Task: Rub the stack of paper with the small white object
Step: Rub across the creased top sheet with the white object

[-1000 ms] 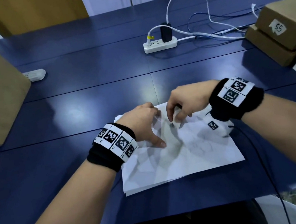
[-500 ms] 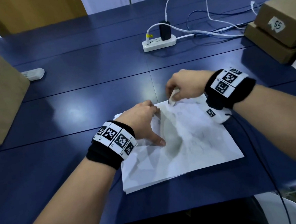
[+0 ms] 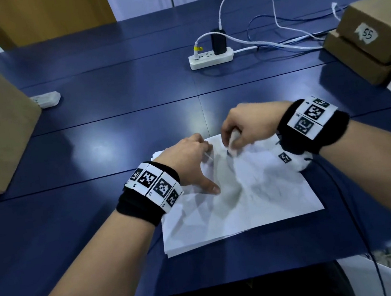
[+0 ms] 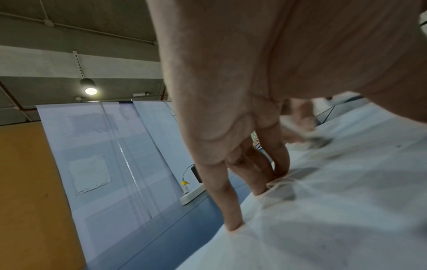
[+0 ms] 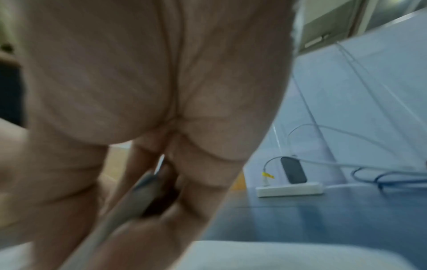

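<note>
crumpled white paper stack [image 3: 242, 206]

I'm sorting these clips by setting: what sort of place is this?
Probably an office or workroom: a long blue table, a power strip with cables plugged in, and cardboard boxes stacked at the table's side.

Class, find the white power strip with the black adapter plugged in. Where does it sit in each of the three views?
Head: white power strip at upper centre, beyond both hands.
Left wrist: power strip at lower centre, left of the fingers.
Right wrist: power strip at right of centre.
Shared landmark: its yellow-tagged plug.
</note>
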`<action>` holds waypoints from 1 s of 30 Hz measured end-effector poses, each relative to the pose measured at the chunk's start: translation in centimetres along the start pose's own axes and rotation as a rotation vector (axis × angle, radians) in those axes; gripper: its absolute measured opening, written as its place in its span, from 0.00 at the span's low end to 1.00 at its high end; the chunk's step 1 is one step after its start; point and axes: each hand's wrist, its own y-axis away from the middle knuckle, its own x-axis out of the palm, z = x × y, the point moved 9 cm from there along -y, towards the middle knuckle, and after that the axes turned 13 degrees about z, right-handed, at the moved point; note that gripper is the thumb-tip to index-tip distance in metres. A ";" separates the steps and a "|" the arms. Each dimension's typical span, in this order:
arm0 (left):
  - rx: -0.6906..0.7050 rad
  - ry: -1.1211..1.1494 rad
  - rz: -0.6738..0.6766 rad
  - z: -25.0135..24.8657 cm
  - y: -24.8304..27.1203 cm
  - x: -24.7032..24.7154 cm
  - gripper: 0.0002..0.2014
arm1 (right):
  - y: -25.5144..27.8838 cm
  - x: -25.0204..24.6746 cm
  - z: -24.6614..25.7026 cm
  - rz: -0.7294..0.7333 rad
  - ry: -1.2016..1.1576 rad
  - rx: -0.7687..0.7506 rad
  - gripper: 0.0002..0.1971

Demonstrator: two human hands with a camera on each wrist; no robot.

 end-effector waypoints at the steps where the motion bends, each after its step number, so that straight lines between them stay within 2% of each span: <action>1: -0.002 -0.002 0.002 0.0 0.0 0.0 0.47 | 0.2 1.3 0.8 0.105 -0.017 -0.027 0.07; 2: -0.002 -0.003 0.006 0.0 0.0 -0.1 0.47 | 0.3 2.1 1.3 0.169 -0.017 -0.043 0.07; 3: -0.001 -0.003 0.012 -0.1 -0.1 -0.1 0.47 | 0.2 2.1 1.4 0.164 -0.001 -0.044 0.07; 7: -0.006 0.008 0.020 0.0 -0.1 0.0 0.45 | -0.5 -2.2 -1.3 -0.172 0.035 0.037 0.05; 8: -0.007 0.008 0.018 0.0 -0.1 0.0 0.44 | -0.4 -2.4 -1.7 -0.188 0.017 0.039 0.05; 9: -0.009 0.003 0.017 0.0 -0.1 0.1 0.45 | -0.3 -2.0 -1.7 -0.149 -0.003 0.030 0.04; 13: -0.015 -0.009 0.018 0.0 -0.2 -0.1 0.48 | 0.4 2.3 0.8 0.193 -0.007 -0.061 0.07; 14: -0.016 -0.014 0.020 0.0 -0.2 -0.1 0.48 | 0.2 2.2 0.9 0.182 0.010 -0.067 0.07; 18: 0.001 -0.009 0.023 -0.1 -0.2 -0.1 0.44 | -0.5 -2.2 -1.8 -0.180 0.014 0.046 0.06; 20: 0.001 -0.014 0.016 0.0 -0.2 -0.1 0.46 | -0.5 -1.7 -1.2 -0.158 -0.011 0.021 0.05; 23: 0.002 -0.009 0.005 0.1 -0.2 0.0 0.45 | -0.4 1.5 2.0 0.062 -0.010 -0.087 0.07; 24: 0.003 -0.007 0.002 0.1 -0.3 -0.1 0.45 | -0.6 1.8 2.5 0.085 0.016 -0.101 0.07; 28: 0.011 -0.007 0.003 0.0 -0.3 -0.1 0.47 | -1.8 -2.0 0.1 -0.155 0.016 0.017 0.07; 30: 0.012 -0.004 0.007 0.0 -0.3 -0.1 0.47 | -1.8 -1.7 0.2 -0.130 0.007 0.010 0.06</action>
